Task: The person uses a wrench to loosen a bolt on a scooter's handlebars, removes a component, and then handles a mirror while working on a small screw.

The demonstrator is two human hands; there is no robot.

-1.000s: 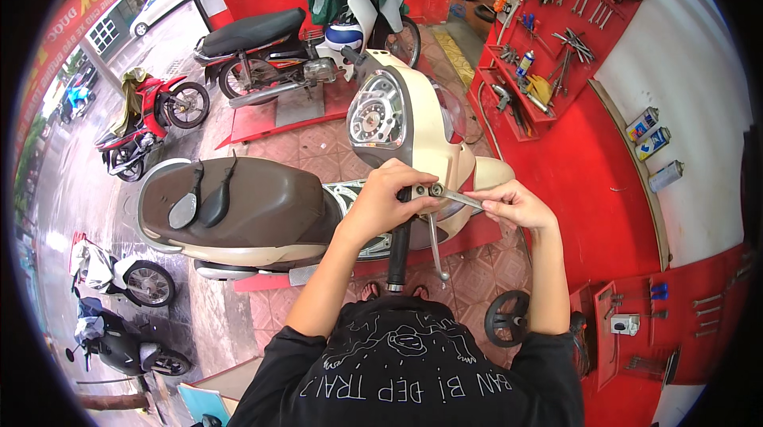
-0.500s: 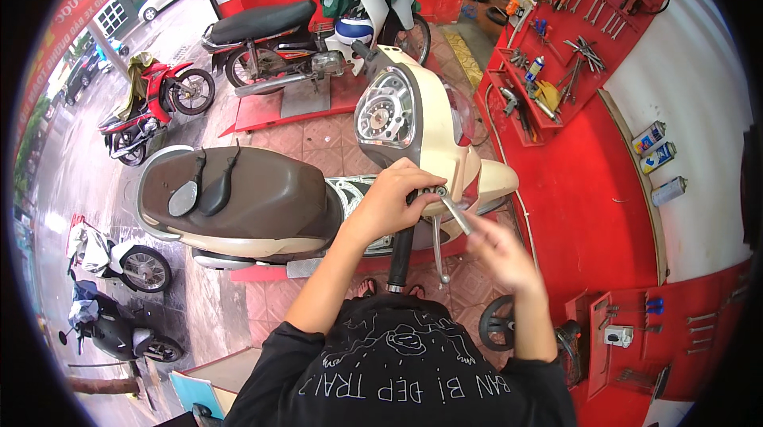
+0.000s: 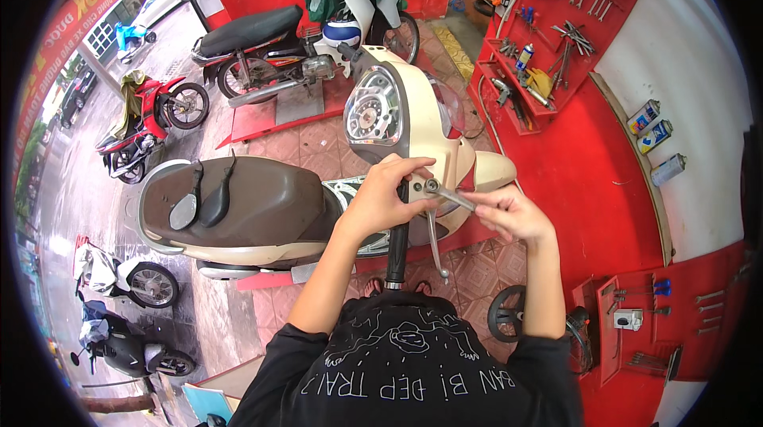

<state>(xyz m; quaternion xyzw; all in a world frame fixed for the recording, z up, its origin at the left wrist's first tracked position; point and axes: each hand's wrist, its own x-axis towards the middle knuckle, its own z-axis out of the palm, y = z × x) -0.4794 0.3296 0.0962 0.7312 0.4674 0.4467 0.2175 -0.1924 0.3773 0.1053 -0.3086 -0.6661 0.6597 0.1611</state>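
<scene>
A cream scooter (image 3: 421, 101) stands in front of me, its handlebar toward my body. My right hand (image 3: 517, 212) is closed on the handle of a silver wrench (image 3: 457, 200). The wrench's far end sits at a bolt (image 3: 431, 185) on the brake lever mount. Around that mount is my left hand (image 3: 381, 196), index finger and thumb spread on either side of the bolt; some of its fingers are hidden. Below them run the black handlebar grip (image 3: 396, 258) and the silver brake lever (image 3: 439, 248). Two mirrors (image 3: 214, 196) lie on the brown seat (image 3: 266, 192).
A red tool board (image 3: 592, 21) with wrenches hangs at the far right, above a tool tray (image 3: 517, 97). Spray cans (image 3: 656, 137) line the white wall. Another motorcycle (image 3: 254, 53) stands on a red platform at the back; several more are parked at left.
My right hand has swung the wrench handle upward, away from my body, and is no longer blurred. My left thumb and index finger have spread farther apart. The view has shifted slightly.
</scene>
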